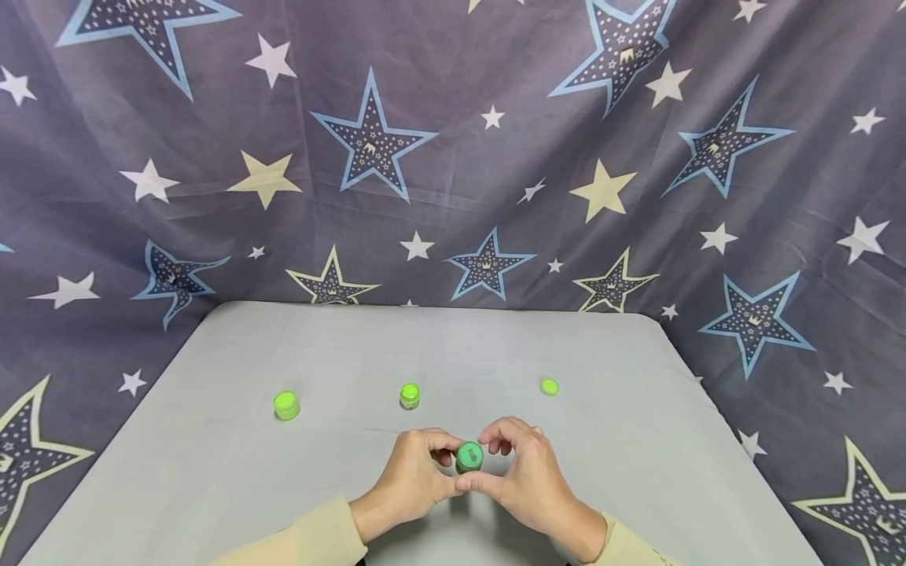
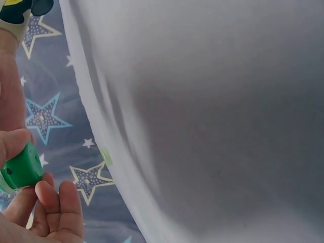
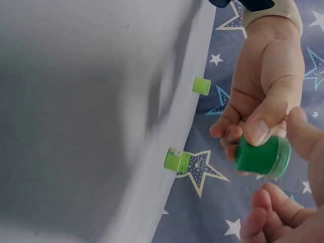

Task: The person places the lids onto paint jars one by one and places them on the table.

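A small green jar [image 1: 469, 457] is held up over the table between both hands, its end with a dark mark facing up. In the right wrist view a translucent band rings the upper end of the jar [image 3: 263, 157]. My left hand [image 1: 418, 475] grips its side, thumb pressed flat against the green wall. On the other side is my right hand [image 1: 532, 473], with its thumb and forefinger tips close at the upper rim. A gap shows between those right fingers [image 3: 273, 207] and the jar in the right wrist view.
Farther back on the grey-covered table [image 1: 340, 346] stand a lime-green jar [image 1: 286, 405] at left and a smaller lime jar [image 1: 410, 395] in the middle. A flat lime disc [image 1: 549, 386] lies at right. A star-patterned cloth [image 1: 439, 181] hangs behind the table.
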A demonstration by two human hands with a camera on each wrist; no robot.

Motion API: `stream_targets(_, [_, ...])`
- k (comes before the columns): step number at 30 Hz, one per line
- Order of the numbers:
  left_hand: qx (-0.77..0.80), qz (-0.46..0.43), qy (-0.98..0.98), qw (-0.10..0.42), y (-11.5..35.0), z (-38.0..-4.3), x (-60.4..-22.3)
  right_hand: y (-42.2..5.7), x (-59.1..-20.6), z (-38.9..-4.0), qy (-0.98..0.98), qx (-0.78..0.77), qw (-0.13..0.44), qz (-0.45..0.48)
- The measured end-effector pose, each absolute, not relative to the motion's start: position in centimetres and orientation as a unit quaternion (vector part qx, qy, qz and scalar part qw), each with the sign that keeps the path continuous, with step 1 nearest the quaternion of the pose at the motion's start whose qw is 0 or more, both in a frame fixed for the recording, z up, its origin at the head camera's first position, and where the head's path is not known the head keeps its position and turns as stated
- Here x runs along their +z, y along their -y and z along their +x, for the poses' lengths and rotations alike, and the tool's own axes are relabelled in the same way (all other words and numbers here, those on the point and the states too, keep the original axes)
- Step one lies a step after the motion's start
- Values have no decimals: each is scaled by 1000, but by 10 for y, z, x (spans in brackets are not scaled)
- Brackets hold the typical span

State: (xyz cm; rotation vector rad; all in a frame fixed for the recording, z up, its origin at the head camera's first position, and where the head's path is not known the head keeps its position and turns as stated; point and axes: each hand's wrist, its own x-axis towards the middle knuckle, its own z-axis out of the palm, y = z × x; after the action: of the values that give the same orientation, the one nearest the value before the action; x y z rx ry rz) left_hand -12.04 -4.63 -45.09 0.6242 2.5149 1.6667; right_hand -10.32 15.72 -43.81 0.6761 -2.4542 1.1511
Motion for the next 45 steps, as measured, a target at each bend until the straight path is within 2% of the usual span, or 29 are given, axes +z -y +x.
stream_targets(14, [541, 207, -814, 36, 46, -121, -454, -162, -437, -104, 831, 425, 159, 322])
stream_targets(24, [551, 209, -807, 47, 47, -120, -452, -161, -436, -104, 835, 437, 131, 307])
stream_targets(45, [550, 197, -811, 36, 46, -120, -453, -153, -444, -103, 847, 453, 154, 230])
